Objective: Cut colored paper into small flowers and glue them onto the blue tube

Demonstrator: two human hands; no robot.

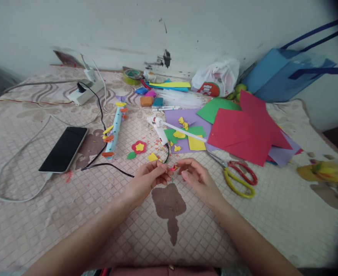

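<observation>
Near the middle of the table my left hand (pixel 153 174) pinches a small red and yellow piece (pixel 173 168), with a thin green bit below it. My right hand (pixel 196 176) is just right of the piece, fingers curled; whether it touches the piece is unclear. Beyond my hands lies a white glue gun (pixel 159 130) with a clear stick. A red flower with a yellow centre (pixel 139 147) and a green leaf shape (pixel 131 155) lie to the left of it. Scissors with red and yellow handles (pixel 239 178) rest to the right.
A phone (pixel 64 149), black cable and decorated blue strip (pixel 115 128) lie left. Red sheets (pixel 243 134) and a purple sheet (pixel 171 115) are right. Behind stand a power strip (pixel 87 93), clay blocks (pixel 146 101), a white bag (pixel 217 76) and a blue bag (pixel 284 74).
</observation>
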